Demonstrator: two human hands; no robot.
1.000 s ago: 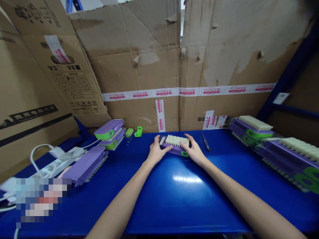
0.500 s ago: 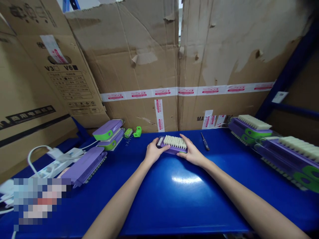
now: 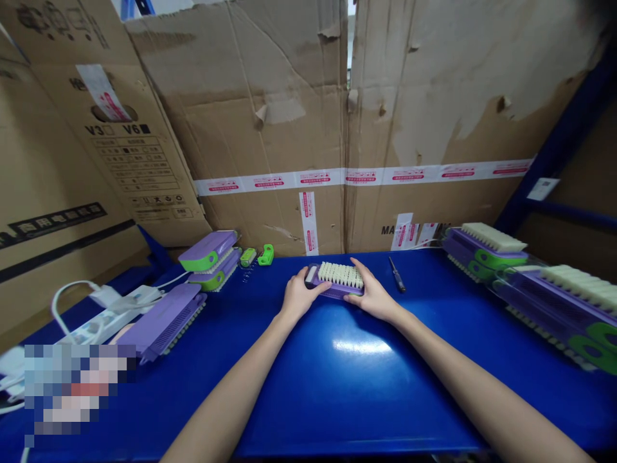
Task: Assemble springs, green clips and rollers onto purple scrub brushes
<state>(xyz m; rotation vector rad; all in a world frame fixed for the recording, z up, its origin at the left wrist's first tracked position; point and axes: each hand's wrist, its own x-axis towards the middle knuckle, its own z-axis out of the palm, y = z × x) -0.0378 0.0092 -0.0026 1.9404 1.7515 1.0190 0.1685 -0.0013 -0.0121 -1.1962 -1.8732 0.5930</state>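
Between my two hands is a purple brush (image 3: pixel 340 275) with rows of cream bristles facing up and a little green at its right end. My left hand (image 3: pixel 301 292) grips its left end, thumb along the near side. Around the right end my right hand (image 3: pixel 371 292) is closed, fingers behind and thumb in front. The brush is just over or on the blue table (image 3: pixel 357 386); which, I cannot tell. To the right of my right hand lies a screwdriver (image 3: pixel 398 275).
Purple-and-green brushes are stacked at the left (image 3: pixel 209 252) and right (image 3: pixel 486 247). Small green parts (image 3: pixel 265 255) lie at the back, beside tiny screws (image 3: pixel 248 274). A white power strip (image 3: pixel 108 315) with cables sits on the left. Cardboard sheets (image 3: pixel 270 141) wall the back.
Almost nothing differs. Both hands keep hold of the brush, which appears very slightly further right in view.
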